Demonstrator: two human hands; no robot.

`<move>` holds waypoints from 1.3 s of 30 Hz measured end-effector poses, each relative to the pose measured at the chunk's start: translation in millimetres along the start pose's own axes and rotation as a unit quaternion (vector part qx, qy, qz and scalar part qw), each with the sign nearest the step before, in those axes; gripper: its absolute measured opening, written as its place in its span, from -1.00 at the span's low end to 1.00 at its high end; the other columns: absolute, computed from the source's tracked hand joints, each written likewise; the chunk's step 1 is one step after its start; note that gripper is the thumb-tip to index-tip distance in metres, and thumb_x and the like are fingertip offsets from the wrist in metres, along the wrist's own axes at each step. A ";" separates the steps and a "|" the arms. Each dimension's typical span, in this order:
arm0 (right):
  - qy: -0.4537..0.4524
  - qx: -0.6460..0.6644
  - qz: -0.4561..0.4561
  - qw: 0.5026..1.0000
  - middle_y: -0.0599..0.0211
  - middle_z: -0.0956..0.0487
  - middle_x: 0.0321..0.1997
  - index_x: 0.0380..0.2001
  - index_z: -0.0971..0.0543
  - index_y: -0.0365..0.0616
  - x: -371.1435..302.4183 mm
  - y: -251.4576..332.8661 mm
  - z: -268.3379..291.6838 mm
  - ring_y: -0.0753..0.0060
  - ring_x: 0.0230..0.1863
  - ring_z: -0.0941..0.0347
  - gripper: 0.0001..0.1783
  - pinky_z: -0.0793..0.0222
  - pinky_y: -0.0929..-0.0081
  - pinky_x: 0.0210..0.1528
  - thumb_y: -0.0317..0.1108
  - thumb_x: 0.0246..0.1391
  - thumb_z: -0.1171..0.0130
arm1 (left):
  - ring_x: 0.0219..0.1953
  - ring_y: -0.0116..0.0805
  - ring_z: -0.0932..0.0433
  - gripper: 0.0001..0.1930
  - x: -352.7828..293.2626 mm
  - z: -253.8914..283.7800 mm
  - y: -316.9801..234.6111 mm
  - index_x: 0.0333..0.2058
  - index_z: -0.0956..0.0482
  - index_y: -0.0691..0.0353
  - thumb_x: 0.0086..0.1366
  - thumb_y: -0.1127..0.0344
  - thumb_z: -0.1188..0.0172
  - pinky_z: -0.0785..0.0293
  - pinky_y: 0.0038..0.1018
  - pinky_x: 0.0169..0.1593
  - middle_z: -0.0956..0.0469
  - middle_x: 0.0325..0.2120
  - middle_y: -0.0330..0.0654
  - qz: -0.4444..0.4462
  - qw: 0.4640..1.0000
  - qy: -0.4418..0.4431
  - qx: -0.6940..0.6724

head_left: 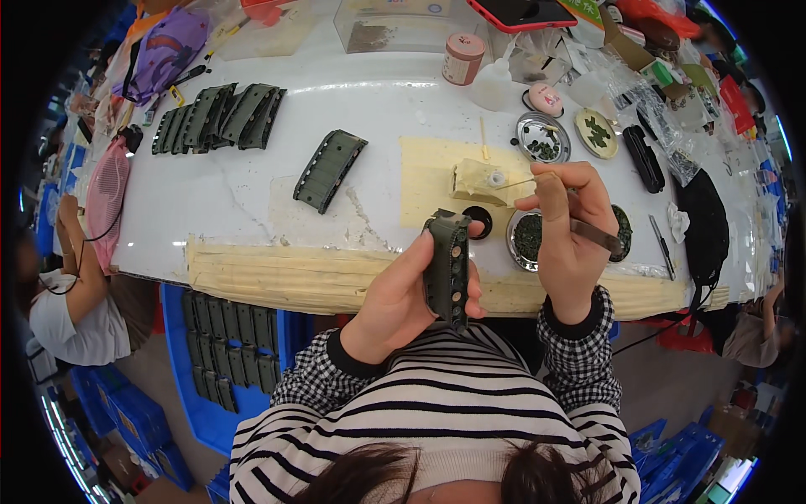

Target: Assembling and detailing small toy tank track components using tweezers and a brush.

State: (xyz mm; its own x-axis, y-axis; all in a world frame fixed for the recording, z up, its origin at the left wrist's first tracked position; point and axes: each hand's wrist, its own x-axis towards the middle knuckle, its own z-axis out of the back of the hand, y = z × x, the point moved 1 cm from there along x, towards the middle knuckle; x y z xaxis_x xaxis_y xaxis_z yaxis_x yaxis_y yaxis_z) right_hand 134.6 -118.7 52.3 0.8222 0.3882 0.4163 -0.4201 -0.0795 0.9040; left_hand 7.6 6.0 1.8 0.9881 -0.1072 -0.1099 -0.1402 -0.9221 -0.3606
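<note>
Dark green strap piece (447,267) held upright over the near table edge, left hand (395,302) wrapped around it. Right hand (571,235) pinches tweezers (588,228), just right of it. Judged mid-batch: one finished-looking piece (329,170) and a stack (220,116) far left; more in blue crate (180,370).

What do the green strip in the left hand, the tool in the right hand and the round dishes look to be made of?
Green strip: matte olive, probably moulded plastic or rubber; dull surface, small metallic studs along it.
Tool in the right hand: likely metal; thin, with a grey sheen.
Round dishes: apparently shiny metal; bright reflective rims.
The left hand grips the strip.
</note>
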 end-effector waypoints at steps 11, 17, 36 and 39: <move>-0.020 -0.262 0.109 0.959 0.33 -0.45 -0.39 -0.33 -0.57 -0.26 1.8 4.6 5.2 0.57 -0.47 -0.40 -0.94 -0.32 0.60 -0.43 -0.54 0.10 -0.19 | -0.10 -0.44 -0.46 -0.41 -7.0 -10.3 -17.8 0.33 -0.07 0.23 0.39 0.30 -0.02 -0.41 -0.48 -0.01 -0.44 -0.07 -0.10 -0.134 0.913 -0.082 0.377; 0.085 0.111 -0.018 0.990 0.29 -0.46 -0.26 -0.22 -0.41 -0.32 -11.8 10.0 -2.9 0.50 -0.25 -0.56 -0.83 -0.46 0.63 -0.19 -0.39 0.28 -0.02 | -0.25 -0.58 -0.45 -0.34 -6.8 -11.0 -16.8 0.27 -0.18 0.26 0.23 0.43 -0.25 -0.38 -0.64 -0.16 -0.47 -0.25 -0.24 -0.174 0.860 -0.091 0.471; 0.086 0.126 -0.033 0.988 0.29 -0.48 -0.29 -0.24 -0.42 -0.34 -12.7 5.8 -8.0 0.49 -0.26 -0.58 -0.83 -0.48 0.64 -0.23 -0.40 0.27 -0.03 | -0.29 -0.58 -0.47 -0.36 -6.2 -9.7 -14.2 0.23 -0.21 0.29 0.20 0.45 -0.27 -0.38 -0.65 -0.19 -0.48 -0.27 -0.23 -0.197 0.843 -0.101 0.489; 0.042 0.074 0.000 0.996 0.31 -0.47 -0.28 -0.23 -0.44 -0.35 -6.8 3.8 -3.2 0.52 -0.29 -0.57 -0.83 -0.48 0.66 -0.25 -0.41 0.27 -0.03 | -0.20 -0.53 -0.47 -0.41 -7.1 -6.6 -14.9 0.22 -0.20 0.30 0.27 0.38 -0.22 -0.37 -0.59 -0.08 -0.48 -0.18 -0.19 -0.181 0.857 -0.093 0.473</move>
State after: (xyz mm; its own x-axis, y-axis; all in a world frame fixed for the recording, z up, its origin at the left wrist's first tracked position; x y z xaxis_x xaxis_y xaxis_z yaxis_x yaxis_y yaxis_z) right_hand 126.2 -118.7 52.6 0.7843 0.4636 0.4122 -0.3536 -0.2118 0.9111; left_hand 3.1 18.1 14.0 0.9630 0.2641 0.0534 0.0979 -0.1582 -0.9825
